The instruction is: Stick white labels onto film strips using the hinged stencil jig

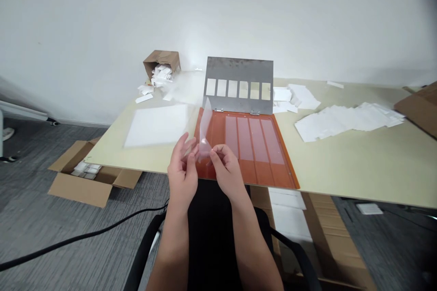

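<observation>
A clear plastic strip (pixel 205 120) stands raised over the left part of an orange board (pixel 242 173), bent near its lower end. My right hand (pixel 225 168) pinches that lower end between thumb and fingers. Just left of it, my left hand (pixel 182 163) has its fingers curved and apart from the thumb; its fingertips are close to the strip, and whether they touch it I cannot tell. Several clear strips (pixel 257 141) lie side by side in the board's right-hand slots. Hinged to the board's back edge, a grey metal plate (pixel 239 68) with several rectangular windows stands tilted up.
Left of the board lies a stack of translucent sheets (pixel 157 125). Behind it, a small carton (pixel 164 58) spills white pieces. White sheets (pixel 348 120) fan out on the right beside a brown box (pixel 421 107). An open carton (pixel 82 188) sits on the floor, near a black cable (pixel 102 232).
</observation>
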The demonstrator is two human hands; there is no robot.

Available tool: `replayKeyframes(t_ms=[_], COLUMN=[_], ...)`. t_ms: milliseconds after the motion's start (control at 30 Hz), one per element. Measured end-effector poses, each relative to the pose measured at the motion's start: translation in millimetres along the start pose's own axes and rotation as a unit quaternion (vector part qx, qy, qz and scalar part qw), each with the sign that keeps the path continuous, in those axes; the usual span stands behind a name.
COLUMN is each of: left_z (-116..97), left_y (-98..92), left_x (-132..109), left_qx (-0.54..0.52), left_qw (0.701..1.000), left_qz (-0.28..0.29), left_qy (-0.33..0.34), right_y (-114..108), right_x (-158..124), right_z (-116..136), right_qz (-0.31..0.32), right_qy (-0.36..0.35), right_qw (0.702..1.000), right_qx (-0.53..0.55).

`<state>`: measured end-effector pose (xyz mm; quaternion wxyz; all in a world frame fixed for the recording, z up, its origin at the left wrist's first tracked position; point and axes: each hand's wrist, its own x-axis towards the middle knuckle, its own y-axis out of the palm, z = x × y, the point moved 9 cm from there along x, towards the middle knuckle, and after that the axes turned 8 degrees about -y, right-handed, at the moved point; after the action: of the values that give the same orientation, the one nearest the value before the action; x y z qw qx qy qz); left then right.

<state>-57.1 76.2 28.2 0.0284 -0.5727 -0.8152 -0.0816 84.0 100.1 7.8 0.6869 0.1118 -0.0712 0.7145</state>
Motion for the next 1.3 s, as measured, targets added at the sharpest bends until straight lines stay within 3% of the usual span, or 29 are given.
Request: replayKeyframes(t_ms=[133, 367, 567, 867, 1067, 1300], left_z=[1.3, 0.0, 3.7, 4.6, 3.7, 4.4], left_y=[-0.7, 9.7, -0.3, -2.5, -8.6, -15.9], left_x=[0.9, -1.9, 0.8, 0.2, 2.7, 6.1], left_qx=[0.023, 0.084, 0.075, 0.032, 0.043, 0.065], left_qw=[1.000, 0.992, 0.997, 0.999, 0.999, 0.996], left_qz=[0.010, 0.093, 0.024, -0.004, -0.032, -0.061], left_qy=[0.005, 0.013, 0.006, -0.005, -0.006, 0.002], right_y=[1.2, 3.7, -1.4, -2.6, -22.7, -33.8], right_x=[0.8, 2.3, 1.9, -0.1, -0.9, -8.2], right_z=[-1.6, 0.0, 1.0, 1.6, 4.7, 2.5], right_qz=[0.005, 0.001, -0.014, -0.025, -0.080, -0.090], right_qy=[0.007, 0.018, 0.009, 0.009, 0.004, 0.026], right_qw=[1.000, 0.998, 1.000, 0.999, 0.989, 0.968], right_qx=[0.006, 0.053, 0.006, -0.038, -0.125, -0.232])
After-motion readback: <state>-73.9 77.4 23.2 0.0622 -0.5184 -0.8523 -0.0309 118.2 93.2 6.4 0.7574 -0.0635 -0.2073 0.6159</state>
